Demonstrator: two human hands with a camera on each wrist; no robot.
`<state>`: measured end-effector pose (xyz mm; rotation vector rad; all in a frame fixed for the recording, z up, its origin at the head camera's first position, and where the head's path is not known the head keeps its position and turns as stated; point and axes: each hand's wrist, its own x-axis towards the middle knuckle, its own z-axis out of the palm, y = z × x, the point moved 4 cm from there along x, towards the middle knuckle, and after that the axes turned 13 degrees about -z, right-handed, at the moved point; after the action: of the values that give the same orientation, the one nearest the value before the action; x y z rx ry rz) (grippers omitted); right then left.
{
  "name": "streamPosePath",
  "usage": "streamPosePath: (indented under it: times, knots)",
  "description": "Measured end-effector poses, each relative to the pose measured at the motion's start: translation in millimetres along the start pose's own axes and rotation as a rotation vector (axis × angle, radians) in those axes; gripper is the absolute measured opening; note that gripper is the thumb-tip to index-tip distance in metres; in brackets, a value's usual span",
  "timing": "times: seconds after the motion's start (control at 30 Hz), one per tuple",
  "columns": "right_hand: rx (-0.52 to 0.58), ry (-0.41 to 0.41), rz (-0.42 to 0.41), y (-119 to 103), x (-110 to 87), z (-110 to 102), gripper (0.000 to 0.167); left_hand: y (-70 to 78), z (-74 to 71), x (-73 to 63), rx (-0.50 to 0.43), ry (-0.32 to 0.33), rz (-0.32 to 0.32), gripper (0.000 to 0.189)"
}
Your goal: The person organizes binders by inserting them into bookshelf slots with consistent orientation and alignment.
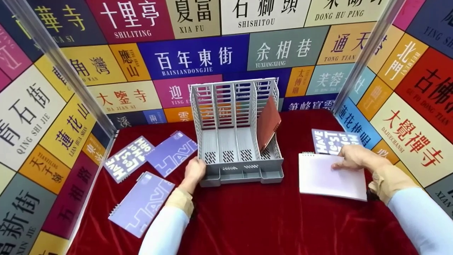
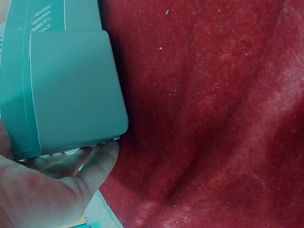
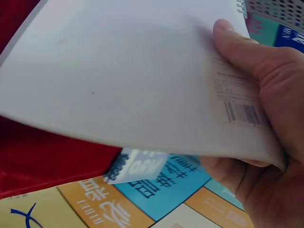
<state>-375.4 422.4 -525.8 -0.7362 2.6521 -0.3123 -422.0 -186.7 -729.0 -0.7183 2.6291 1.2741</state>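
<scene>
A grey desk file organizer [image 1: 226, 166] with several upright slots stands in the middle of the table. My left hand [image 1: 195, 171] grips its front left corner; in the left wrist view the fingers [image 2: 97, 164] lie along its side wall. A reddish-brown spiral notebook [image 1: 269, 124] leans in the rightmost slot. At the right, my right hand [image 1: 354, 157] pinches a white-backed spiral notebook [image 1: 331, 177]. The thumb lies on the back cover near a barcode [image 3: 244, 113], with the other fingers underneath. Partly behind it lies a lilac notebook [image 1: 324, 138] with white lettering.
Left of the organizer lie a white-lettered notebook [image 1: 129, 159], a purple notebook [image 1: 171, 152] and a larger purple notebook [image 1: 141, 203]. Dark red cloth [image 1: 247, 219] covers the table. Panels with printed signs [image 1: 193, 58] enclose the back and sides.
</scene>
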Motion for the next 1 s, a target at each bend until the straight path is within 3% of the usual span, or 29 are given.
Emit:
streamPosePath:
  times: [0.33,0.57,0.7,1.0]
  knots:
    - [-0.004,0.145,-0.026,-16,1.9,-22,0.040,-1.8,-0.1,2.4,0.001,-0.027,-0.028,0.051]
    - [-0.102,0.318,-0.041,-22,4.2,-33,0.042,-1.0,-0.8,1.3,0.005,-0.012,-0.018,0.049]
    - [-0.138,0.419,-0.040,-29,7.1,-36,0.043,1.2,-2.1,-3.7,0.006,0.000,-0.015,0.049]
    - [-0.073,0.655,0.048,-54,14.1,-40,0.046,15.6,-11.2,-24.3,-0.013,0.016,-0.022,0.049]
